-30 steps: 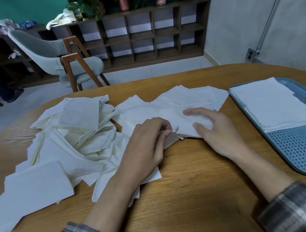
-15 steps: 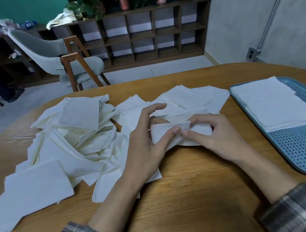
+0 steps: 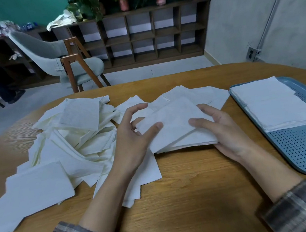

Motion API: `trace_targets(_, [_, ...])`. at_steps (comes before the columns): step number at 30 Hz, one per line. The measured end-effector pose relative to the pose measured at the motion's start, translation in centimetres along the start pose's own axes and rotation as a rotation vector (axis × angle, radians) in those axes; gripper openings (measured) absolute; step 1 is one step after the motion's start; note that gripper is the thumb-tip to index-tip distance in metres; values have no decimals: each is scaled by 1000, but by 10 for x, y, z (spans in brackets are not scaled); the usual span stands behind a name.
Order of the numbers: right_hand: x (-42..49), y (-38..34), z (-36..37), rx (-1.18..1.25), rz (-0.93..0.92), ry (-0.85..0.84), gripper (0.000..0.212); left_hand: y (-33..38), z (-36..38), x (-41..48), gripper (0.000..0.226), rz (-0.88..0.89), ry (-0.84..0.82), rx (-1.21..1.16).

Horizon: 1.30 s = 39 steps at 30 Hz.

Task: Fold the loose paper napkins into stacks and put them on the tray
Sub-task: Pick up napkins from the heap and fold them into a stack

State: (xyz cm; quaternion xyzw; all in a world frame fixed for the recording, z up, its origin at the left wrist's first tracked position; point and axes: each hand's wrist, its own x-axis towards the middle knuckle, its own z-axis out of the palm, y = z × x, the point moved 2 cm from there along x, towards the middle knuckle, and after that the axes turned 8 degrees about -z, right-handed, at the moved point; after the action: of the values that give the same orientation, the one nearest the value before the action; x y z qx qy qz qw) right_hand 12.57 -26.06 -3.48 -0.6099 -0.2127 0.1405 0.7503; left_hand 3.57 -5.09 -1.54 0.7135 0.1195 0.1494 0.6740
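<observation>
two hands [image 3: 130, 146] [image 3: 228, 133], one held stack [image 3: 175, 125], one tray [image 3: 301, 148], one stack on it [image 3: 274, 104], one chair [image 3: 49, 53], one table [image 3: 193, 196]

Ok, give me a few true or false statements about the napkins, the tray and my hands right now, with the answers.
1. The left hand and right hand both grip the held stack. True.
2. The tray holds nothing. False: the tray stack lies on its far part.
3. The pile of loose napkins lies left of the hands. True.
4. The held stack is over the tray. False: it is over the table, apart from the tray.
5. The tray is red. False: it is blue.
</observation>
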Motion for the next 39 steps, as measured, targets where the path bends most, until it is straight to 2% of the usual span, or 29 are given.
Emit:
trace_targets(4, [-1,1,3,-2,6,-68,48,-2,5,-1,52,5,-58,56])
trace_targets(9, [0,2,4,-89,5,-73,52,-3,7,-2,52,15,-87,88])
trace_targets(12, [0,2,4,-85,5,-71,61,-4,7,-1,53,-3,-108,74])
trace_targets(16, [-2,-1,6,-160,-41,-66,58,-5,6,-1,51,0,-102,76])
trace_targets(19, [-3,-2,5,-236,-80,-53,62,-10,8,-1,45,42,-14,164])
trace_targets(21, [-4,-4,4,-151,-96,-53,67,-10,8,0,43,57,58,244])
trace_targets(24, [-3,-6,2,-11,-96,-36,74,-6,7,-1,41,-71,-49,121])
trace_targets(27, [0,-3,0,-248,-110,-13,75,-7,8,-3,40,-153,-143,34])
trace_targets(28, [0,-1,0,-289,-109,-22,73,-9,7,-2,41,-136,-124,61])
trace_targets(31, [-1,-3,0,-169,-105,-113,53,-14,5,1,40,-48,-42,158])
trace_targets(34, [-3,-4,2,-297,-141,-175,29,-16,6,2,40,0,-32,200])
trace_targets(36, [-2,-3,-2,-416,-161,-84,30,-19,6,4,42,102,-17,364])
trace_targets(39, [2,-5,-11,-491,-215,123,35,-30,1,10,56,298,6,738])
